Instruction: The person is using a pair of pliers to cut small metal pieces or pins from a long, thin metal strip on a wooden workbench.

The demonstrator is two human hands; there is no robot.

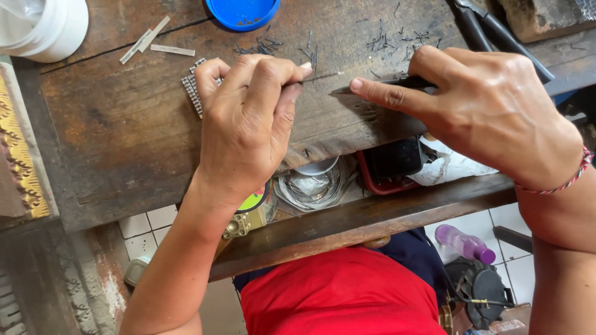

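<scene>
The left hand (245, 124) pinches a thin metal wire (326, 75) between closed fingers, over the wooden surface (124, 124). At 3 o'clock, the right hand (490, 108) grips a dark tool (397, 84), possibly a file, its tip just beside the wire.

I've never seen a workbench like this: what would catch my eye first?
Two bare hands meet at the middle of a worn wooden bench: the left hand pinches a thin metal strip, and the right hand presses a dark tool toward it. A blue lid sits at the far edge, and black pliers lie far right.
</scene>
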